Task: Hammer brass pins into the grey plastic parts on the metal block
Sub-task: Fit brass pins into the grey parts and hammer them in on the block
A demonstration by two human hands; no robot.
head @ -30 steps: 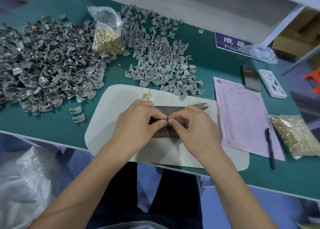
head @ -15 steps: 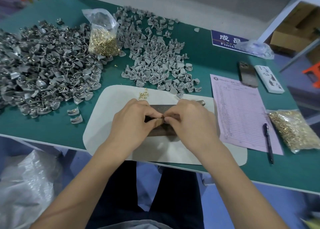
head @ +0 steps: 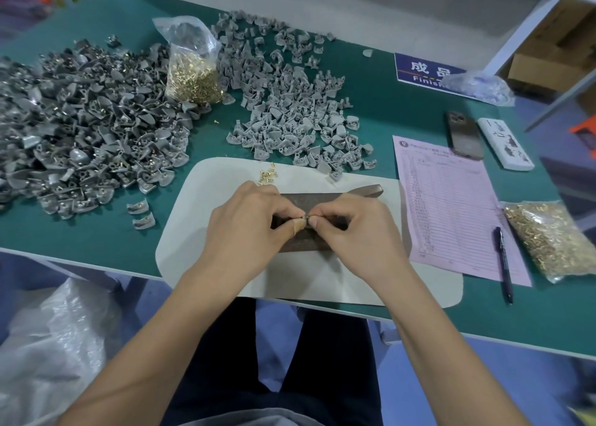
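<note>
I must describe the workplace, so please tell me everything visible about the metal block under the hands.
The metal block is a dark, brownish-grey flat bar, dull and worn-looking. It lies flat on the white mat, long side running left to right. The left hand and right hand cover its middle, pinching something small above it.

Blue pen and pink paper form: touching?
Touching. Head view shows the blue pen lying with its upper part overlapping the right edge of the pink paper form.

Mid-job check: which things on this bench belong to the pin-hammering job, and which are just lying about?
Job: metal block; small part pinched between left hand and right hand; loose brass pins; bag of pins; grey plastic parts; white mat.

Lying about: phone; pen; pink form; blue sign.
</note>
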